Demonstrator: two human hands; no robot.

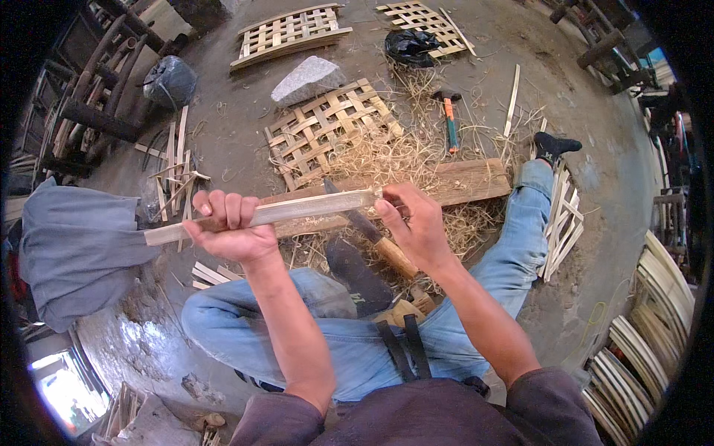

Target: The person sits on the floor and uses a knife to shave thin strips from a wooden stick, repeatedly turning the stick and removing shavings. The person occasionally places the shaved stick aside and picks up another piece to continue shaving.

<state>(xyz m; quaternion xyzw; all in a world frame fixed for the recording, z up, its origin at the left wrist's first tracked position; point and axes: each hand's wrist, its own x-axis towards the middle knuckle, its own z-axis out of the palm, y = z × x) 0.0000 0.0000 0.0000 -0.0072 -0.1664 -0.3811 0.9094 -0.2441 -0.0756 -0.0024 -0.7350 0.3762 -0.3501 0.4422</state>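
My left hand [234,227] is closed round a long, pale bamboo strip [312,208], held nearly level in front of me. The fingers of my right hand [414,223] pinch the strip's right end, where thin curls hang. Below it, a knife with a wooden handle [398,259] lies slanted, its dark blade [363,225] passing under the strip toward a wooden board [468,181]. Behind the strip, pale shavings [372,156] are heaped against a woven bamboo panel [320,134].
A grey stone [306,80] rests at the panel's far edge. A hammer [450,123] with an orange and green handle lies beyond the board. Loose strips [563,223] lie beside my right leg, and a grey cloth [82,245] hangs at left. More woven panels [290,33] lie farther off.
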